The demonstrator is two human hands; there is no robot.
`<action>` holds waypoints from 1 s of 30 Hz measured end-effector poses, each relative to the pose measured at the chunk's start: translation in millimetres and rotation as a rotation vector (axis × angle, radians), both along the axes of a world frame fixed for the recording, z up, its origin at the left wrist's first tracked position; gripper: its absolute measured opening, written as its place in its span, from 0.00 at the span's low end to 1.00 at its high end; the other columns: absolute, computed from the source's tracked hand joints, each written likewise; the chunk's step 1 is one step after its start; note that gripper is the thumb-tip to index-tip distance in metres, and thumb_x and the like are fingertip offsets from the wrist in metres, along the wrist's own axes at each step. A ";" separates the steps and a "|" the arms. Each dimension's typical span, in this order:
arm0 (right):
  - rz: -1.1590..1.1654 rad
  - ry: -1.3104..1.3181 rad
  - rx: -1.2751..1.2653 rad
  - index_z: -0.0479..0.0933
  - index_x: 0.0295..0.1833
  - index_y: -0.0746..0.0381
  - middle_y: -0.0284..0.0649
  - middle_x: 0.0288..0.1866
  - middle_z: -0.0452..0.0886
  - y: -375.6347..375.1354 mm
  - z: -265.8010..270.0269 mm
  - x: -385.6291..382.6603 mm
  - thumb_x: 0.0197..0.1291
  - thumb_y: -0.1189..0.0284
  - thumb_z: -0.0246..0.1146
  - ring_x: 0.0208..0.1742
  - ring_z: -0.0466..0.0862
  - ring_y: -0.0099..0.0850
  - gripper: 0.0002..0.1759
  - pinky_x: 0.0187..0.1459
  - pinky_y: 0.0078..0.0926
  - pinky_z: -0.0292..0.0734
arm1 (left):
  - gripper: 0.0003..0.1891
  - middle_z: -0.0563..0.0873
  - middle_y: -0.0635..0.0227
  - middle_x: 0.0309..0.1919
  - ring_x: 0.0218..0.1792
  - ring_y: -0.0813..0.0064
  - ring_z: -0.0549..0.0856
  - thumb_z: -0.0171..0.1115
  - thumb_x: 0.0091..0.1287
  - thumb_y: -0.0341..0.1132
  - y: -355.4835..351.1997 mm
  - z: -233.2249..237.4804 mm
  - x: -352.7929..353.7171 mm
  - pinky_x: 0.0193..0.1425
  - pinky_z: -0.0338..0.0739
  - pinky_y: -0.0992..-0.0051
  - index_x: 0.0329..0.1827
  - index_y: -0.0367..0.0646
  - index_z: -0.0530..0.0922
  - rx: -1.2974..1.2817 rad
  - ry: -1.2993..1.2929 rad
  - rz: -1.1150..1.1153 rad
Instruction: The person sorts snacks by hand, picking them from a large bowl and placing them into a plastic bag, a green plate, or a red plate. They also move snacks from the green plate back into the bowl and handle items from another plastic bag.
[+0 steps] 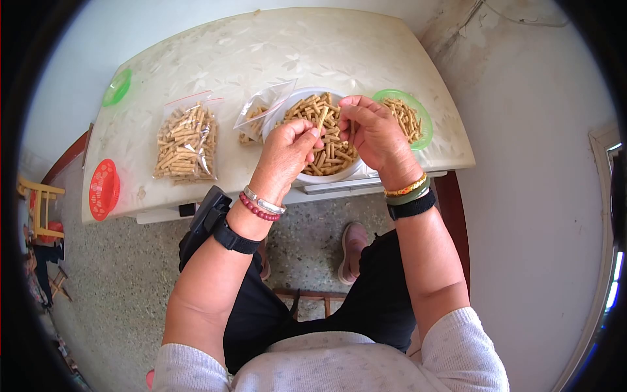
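Observation:
My left hand (287,150) pinches a short tan stick, like a cut piece of dried root (322,116), between thumb and forefinger. Close beside it, my right hand (375,134) is curled with its fingertips together; whether a piece sits in them is hard to make out. Both hands hover over a white bowl (266,129) heaped with similar short sticks (326,157). Just left of the bowl, an open clear zip bag (264,108) holds some sticks. A fuller clear bag (187,140) lies flat farther left. Right of the bowl, a green basket (426,127) contains thinner pieces.
The table (313,42) has a pale patterned cover. At its left edge are a red perforated basket (104,189) and a small green dish (117,87). A wall (522,137) stands close on the right. A wooden chair (42,206) is on the floor at left.

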State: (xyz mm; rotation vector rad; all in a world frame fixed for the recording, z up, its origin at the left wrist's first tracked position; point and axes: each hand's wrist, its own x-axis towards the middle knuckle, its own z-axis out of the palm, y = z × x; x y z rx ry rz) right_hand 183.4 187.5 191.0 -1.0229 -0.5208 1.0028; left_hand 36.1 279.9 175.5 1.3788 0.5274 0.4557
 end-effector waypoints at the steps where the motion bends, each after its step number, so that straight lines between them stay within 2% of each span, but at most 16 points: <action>1: 0.000 0.000 0.000 0.75 0.41 0.64 0.32 0.29 0.76 0.5 0.3 -1.7 0.62 0.74 0.60 0.29 0.74 0.21 0.05 0.32 0.17 0.71 | 0.08 0.79 0.75 0.27 0.23 0.91 0.72 0.55 0.71 0.34 0.1 0.0 0.1 0.23 0.63 0.89 0.42 0.38 0.79 0.000 0.000 0.000; 3: 0.061 -0.094 -0.073 0.77 0.43 0.63 0.30 0.29 0.76 0.9 1.9 -5.3 0.61 0.74 0.61 0.27 0.73 0.18 0.06 0.31 0.15 0.69 | 0.08 0.80 0.75 0.27 0.23 0.91 0.72 0.55 0.71 0.34 0.0 0.1 0.4 0.23 0.64 0.89 0.40 0.39 0.78 0.008 -0.004 0.003; 6: 0.110 -0.128 -0.120 0.78 0.45 0.64 0.29 0.29 0.75 1.0 2.6 -6.9 0.62 0.73 0.61 0.29 0.73 0.18 0.08 0.31 0.17 0.68 | 0.07 0.80 0.76 0.27 0.23 0.91 0.73 0.55 0.70 0.34 -1.3 3.0 0.3 0.23 0.64 0.89 0.39 0.40 0.77 0.032 0.039 0.003; 13: 0.126 -0.169 -0.102 0.78 0.43 0.63 0.28 0.29 0.75 1.2 5.8 -9.9 0.62 0.73 0.61 0.28 0.70 0.15 0.06 0.30 0.13 0.65 | 0.07 0.80 0.76 0.27 0.23 0.91 0.73 0.56 0.70 0.34 0.1 -1.8 1.1 0.22 0.64 0.90 0.41 0.40 0.77 0.045 0.031 0.034; 20: 0.074 -0.214 -0.142 0.78 0.41 0.63 0.26 0.28 0.75 4.0 13.5 -14.4 0.62 0.72 0.61 0.26 0.68 0.13 0.06 0.28 0.12 0.63 | 0.06 0.80 0.76 0.27 0.23 0.90 0.73 0.58 0.68 0.31 3.1 -6.3 0.6 0.27 0.68 0.89 0.38 0.38 0.78 0.101 -0.007 0.099; 28: 0.025 -0.263 -0.108 0.79 0.43 0.64 0.27 0.28 0.76 8.3 13.4 -18.7 0.62 0.73 0.60 0.24 0.67 0.12 0.08 0.25 0.11 0.61 | 0.08 0.80 0.74 0.28 0.23 0.89 0.73 0.56 0.69 0.32 3.3 0.2 -7.3 0.26 0.67 0.88 0.43 0.36 0.78 0.119 -0.025 0.134; 30: 0.025 -0.268 -0.129 0.78 0.47 0.63 0.26 0.31 0.77 8.0 14.2 -17.4 0.65 0.72 0.58 0.26 0.67 0.12 0.09 0.28 0.10 0.62 | 0.09 0.80 0.74 0.28 0.23 0.89 0.73 0.56 0.70 0.33 4.2 1.6 -8.9 0.26 0.66 0.88 0.45 0.36 0.78 0.123 -0.043 0.167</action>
